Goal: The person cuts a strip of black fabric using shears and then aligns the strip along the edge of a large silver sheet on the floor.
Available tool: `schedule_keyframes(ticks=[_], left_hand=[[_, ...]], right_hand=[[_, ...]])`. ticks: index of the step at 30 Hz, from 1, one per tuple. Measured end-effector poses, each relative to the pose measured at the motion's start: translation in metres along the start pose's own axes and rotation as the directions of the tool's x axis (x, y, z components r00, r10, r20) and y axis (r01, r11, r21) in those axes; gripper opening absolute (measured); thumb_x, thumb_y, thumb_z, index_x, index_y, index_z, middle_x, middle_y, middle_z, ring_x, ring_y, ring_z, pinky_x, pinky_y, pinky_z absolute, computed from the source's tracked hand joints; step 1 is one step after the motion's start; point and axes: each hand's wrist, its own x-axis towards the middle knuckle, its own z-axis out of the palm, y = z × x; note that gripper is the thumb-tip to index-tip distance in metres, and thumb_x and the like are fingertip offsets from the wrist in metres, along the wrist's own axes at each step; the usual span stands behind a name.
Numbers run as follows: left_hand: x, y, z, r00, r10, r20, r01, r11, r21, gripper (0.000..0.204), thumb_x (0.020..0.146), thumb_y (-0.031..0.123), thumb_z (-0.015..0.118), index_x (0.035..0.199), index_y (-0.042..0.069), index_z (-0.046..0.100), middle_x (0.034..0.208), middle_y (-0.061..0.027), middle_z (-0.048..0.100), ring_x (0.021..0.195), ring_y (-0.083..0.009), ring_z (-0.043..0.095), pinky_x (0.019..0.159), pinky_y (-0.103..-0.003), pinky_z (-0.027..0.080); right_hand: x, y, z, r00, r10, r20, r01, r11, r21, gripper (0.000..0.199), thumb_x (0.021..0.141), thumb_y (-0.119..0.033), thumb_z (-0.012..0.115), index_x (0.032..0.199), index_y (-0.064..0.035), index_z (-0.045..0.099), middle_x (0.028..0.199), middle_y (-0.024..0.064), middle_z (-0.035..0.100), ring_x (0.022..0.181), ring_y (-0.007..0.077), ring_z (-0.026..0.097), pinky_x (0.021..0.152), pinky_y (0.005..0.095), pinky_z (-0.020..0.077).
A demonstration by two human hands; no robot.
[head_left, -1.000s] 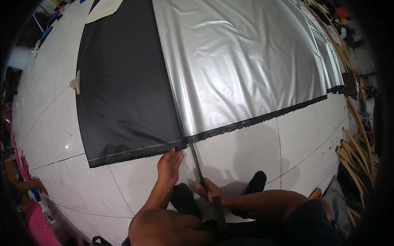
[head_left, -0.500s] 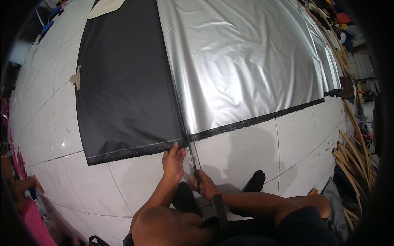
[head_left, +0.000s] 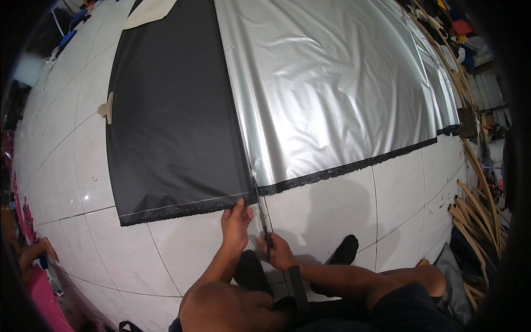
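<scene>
A large sheet lies on the floor with a matt black part [head_left: 171,116] on the left and a silver part [head_left: 332,94] on the right. Both have a frayed black near edge. Thumb and fingers of my left hand [head_left: 237,226] pinch the near right corner of the black part. My right hand [head_left: 281,253] grips a pair of long scissors [head_left: 264,221] by the handles. Their blades point away from me, reaching into the line where black and silver meet; the tips are hard to make out against the sheet.
White floor tiles [head_left: 83,243] surround the sheet. A tan clip [head_left: 107,108] sits on its left edge, and a beige piece [head_left: 148,13] lies on its far end. Bundled tan tubes [head_left: 474,218] are at the right. My socked feet [head_left: 344,250] rest close behind the scissors. Another person's hand [head_left: 47,250] shows at far left.
The whole view has shifted slightly, so sheet and hands appear a little lower and to the right. My left hand still pinches the corner, and my right hand still holds the scissors at the seam.
</scene>
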Motion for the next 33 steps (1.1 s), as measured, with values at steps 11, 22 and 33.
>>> schedule_keyframes(ticks=[11, 22, 33], left_hand=[[-0.02, 0.007, -0.021, 0.388, 0.732, 0.56, -0.725, -0.132, 0.676, 0.015, 0.084, 0.009, 0.062, 0.098, 0.002, 0.061, 0.098, -0.0102, 0.062, 0.093, -0.0264, 0.058, 0.084, -0.04, 0.044], [0.002, 0.011, -0.031, 0.379, 0.449, 0.809, -0.793, -0.293, 0.534, 0.047, 0.075, -0.004, 0.055, 0.122, 0.0, 0.054, 0.122, -0.0187, 0.058, 0.12, -0.0388, 0.05, 0.108, -0.05, 0.032], [0.003, 0.005, -0.022, 0.393, 0.405, 0.825, -0.706, -0.443, 0.553, 0.053, 0.073, 0.013, 0.067, 0.124, 0.008, 0.055, 0.122, -0.0158, 0.051, 0.121, -0.0375, 0.044, 0.106, -0.053, 0.03]], right_hand=[[0.013, -0.02, -0.002, 0.992, -0.11, -0.054, 0.106, 0.992, -0.071, 0.054, 0.091, -0.053, 0.057, 0.094, 0.0011, 0.058, 0.08, 0.0184, 0.063, 0.077, 0.0316, 0.061, 0.072, 0.0406, 0.0461], [0.022, -0.026, -0.004, 0.997, -0.075, -0.034, 0.074, 0.997, -0.034, 0.062, 0.089, -0.058, 0.055, 0.091, 0.004, 0.06, 0.079, 0.0202, 0.062, 0.079, 0.0328, 0.062, 0.072, 0.0415, 0.0458], [0.034, -0.052, -0.013, 0.991, -0.129, -0.03, 0.13, 0.991, 0.031, 0.049, 0.091, -0.05, 0.06, 0.078, -0.0027, 0.057, 0.063, 0.0022, 0.054, 0.056, 0.0096, 0.05, 0.051, 0.0254, 0.0406]])
